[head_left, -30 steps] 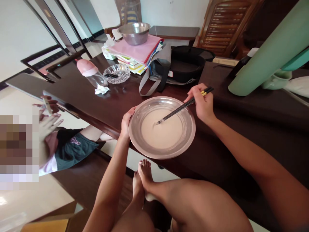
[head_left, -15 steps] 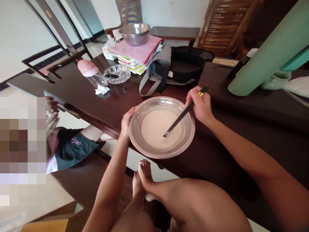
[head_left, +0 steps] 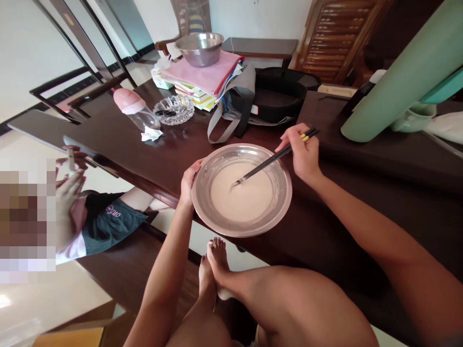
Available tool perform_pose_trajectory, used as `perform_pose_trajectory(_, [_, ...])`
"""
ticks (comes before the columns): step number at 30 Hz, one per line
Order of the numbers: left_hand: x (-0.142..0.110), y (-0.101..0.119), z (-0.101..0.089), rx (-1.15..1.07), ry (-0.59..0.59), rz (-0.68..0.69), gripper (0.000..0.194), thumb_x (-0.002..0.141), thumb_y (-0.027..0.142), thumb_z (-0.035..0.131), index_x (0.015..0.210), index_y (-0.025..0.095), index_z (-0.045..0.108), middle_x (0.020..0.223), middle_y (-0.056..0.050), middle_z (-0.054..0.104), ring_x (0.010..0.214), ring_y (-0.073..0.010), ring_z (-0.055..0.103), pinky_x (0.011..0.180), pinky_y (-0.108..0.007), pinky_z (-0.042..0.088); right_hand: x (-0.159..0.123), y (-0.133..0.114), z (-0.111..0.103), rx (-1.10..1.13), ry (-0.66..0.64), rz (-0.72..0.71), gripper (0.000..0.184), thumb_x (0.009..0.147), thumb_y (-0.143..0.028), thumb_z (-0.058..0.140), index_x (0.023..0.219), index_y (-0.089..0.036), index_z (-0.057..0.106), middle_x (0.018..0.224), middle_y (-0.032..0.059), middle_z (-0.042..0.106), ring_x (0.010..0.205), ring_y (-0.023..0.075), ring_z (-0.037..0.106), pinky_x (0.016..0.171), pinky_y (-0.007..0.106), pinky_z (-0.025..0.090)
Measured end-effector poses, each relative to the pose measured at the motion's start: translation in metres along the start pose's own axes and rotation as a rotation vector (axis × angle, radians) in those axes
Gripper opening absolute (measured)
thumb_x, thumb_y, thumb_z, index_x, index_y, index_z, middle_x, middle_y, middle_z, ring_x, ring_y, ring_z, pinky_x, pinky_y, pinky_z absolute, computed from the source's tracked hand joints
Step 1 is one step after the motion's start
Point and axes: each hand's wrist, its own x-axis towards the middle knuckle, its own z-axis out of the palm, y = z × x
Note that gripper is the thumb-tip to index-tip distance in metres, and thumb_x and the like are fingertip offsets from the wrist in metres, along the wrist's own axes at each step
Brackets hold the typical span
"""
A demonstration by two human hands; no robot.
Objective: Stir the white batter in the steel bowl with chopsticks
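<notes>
A wide steel bowl [head_left: 202, 205] sits at the front edge of the dark wooden table [head_left: 152, 164]. Inside it lies a pale, milky batter [head_left: 244, 205] with a smooth surface. My left hand [head_left: 190, 182] grips the bowl's left rim, its fingers partly hidden beneath and behind it. My right hand [head_left: 303, 152] is closed around a pair of black chopsticks [head_left: 265, 163] with yellow bands near the top. Their tips dip into the batter left of its middle, leaving a small ripple there.
Behind the bowl lie a grey-black bag [head_left: 246, 103], a glass ashtray [head_left: 177, 111], a pink-capped bottle [head_left: 130, 106] and a crumpled tissue [head_left: 151, 134]. A smaller steel bowl [head_left: 202, 53] tops a stack of books. A green cylinder [head_left: 394, 82] leans at right. Another person [head_left: 108, 221] sits at left.
The chopstick tips have swept toward me and right through the batter, then back to the left and away. My right hand swung along with them; my left hand stayed on the rim.
</notes>
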Motion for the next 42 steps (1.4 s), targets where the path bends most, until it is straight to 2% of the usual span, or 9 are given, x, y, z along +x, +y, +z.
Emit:
perform_pose_trajectory(3, [0.0000,0.0000,-0.0001,0.011,-0.001,-0.006,0.036,0.081,0.038,0.047,0.102,0.018,0.068,0.104,-0.005,0.072,0.099,-0.0247,0.064,0.085,-0.035,0.049,0.0008,0.0008,-0.0005,0.042,0.049,0.020,0.039,0.084,-0.055,0.054,0.066,-0.020,0.051,0.051,-0.0066,0.051,0.042,0.0070,0.052,0.041,0.021,0.039])
perform_pose_trajectory(7, [0.0007,-0.0006,-0.0007,0.011,-0.006,-0.001,0.036,0.081,0.040,0.048,0.101,0.018,0.069,0.105,-0.005,0.072,0.101,-0.0254,0.063,0.088,-0.035,0.048,-0.0006,-0.0004,0.0007,0.008,-0.075,0.030,0.037,0.086,-0.054,0.052,0.072,-0.020,0.057,0.050,-0.0057,0.054,0.044,0.0079,0.054,0.047,0.023,0.043])
perform_pose_trajectory(12, [0.0001,0.0004,0.0001,0.027,0.004,-0.014,0.037,0.081,0.040,0.047,0.103,0.019,0.068,0.103,-0.005,0.072,0.099,-0.0254,0.064,0.084,-0.035,0.049,0.0014,0.0004,-0.0012,0.018,0.070,0.018,0.038,0.084,-0.056,0.054,0.067,-0.021,0.052,0.051,-0.0062,0.051,0.043,0.0080,0.053,0.042,0.023,0.039])
perform_pose_trajectory(17, [0.0002,0.0007,-0.0002,0.053,0.003,0.009,0.038,0.081,0.041,0.048,0.102,0.018,0.068,0.102,-0.006,0.072,0.099,-0.0255,0.064,0.085,-0.035,0.049,-0.0002,0.0001,0.0007,-0.003,-0.074,0.031,0.037,0.085,-0.056,0.052,0.072,-0.022,0.057,0.050,-0.0054,0.055,0.045,0.0088,0.055,0.046,0.024,0.042])
perform_pose_trajectory(22, [0.0015,-0.0013,-0.0012,0.045,0.001,0.001,0.038,0.081,0.041,0.047,0.102,0.019,0.068,0.101,-0.005,0.072,0.098,-0.0255,0.065,0.085,-0.036,0.049,0.0011,0.0001,-0.0007,0.043,0.044,0.011,0.038,0.084,-0.055,0.054,0.066,-0.022,0.052,0.050,-0.0066,0.051,0.041,0.0075,0.051,0.044,0.023,0.040])
perform_pose_trajectory(26, [0.0019,-0.0016,-0.0014,0.027,-0.010,0.007,0.036,0.080,0.041,0.048,0.101,0.019,0.069,0.102,-0.005,0.072,0.099,-0.0252,0.064,0.085,-0.035,0.049,-0.0011,-0.0014,0.0009,0.021,-0.100,0.038,0.036,0.086,-0.054,0.052,0.071,-0.021,0.057,0.050,-0.0056,0.054,0.044,0.0084,0.054,0.048,0.024,0.044])
perform_pose_trajectory(31, [0.0020,-0.0017,-0.0017,0.041,-0.003,-0.001,0.036,0.081,0.041,0.047,0.101,0.019,0.068,0.104,-0.005,0.072,0.099,-0.0251,0.064,0.084,-0.035,0.050,-0.0005,-0.0012,0.0006,0.023,0.041,0.027,0.038,0.085,-0.055,0.053,0.067,-0.021,0.053,0.054,-0.0055,0.053,0.045,0.0078,0.054,0.044,0.023,0.040])
perform_pose_trajectory(36, [0.0022,-0.0021,-0.0022,0.029,-0.011,0.007,0.036,0.081,0.041,0.048,0.100,0.019,0.069,0.103,-0.005,0.072,0.100,-0.0251,0.064,0.086,-0.035,0.049,-0.0024,-0.0010,0.0020,0.015,-0.106,0.035,0.036,0.086,-0.054,0.052,0.072,-0.022,0.058,0.052,-0.0047,0.056,0.047,0.0091,0.056,0.049,0.025,0.044])
perform_pose_trajectory(42, [0.0022,-0.0020,-0.0025,0.044,-0.008,-0.004,0.037,0.081,0.042,0.047,0.102,0.020,0.069,0.104,-0.005,0.072,0.101,-0.0259,0.064,0.085,-0.035,0.049,-0.0002,-0.0010,0.0000,0.030,0.044,0.025,0.040,0.084,-0.057,0.054,0.066,-0.022,0.052,0.051,-0.0057,0.052,0.043,0.0083,0.052,0.042,0.023,0.039])
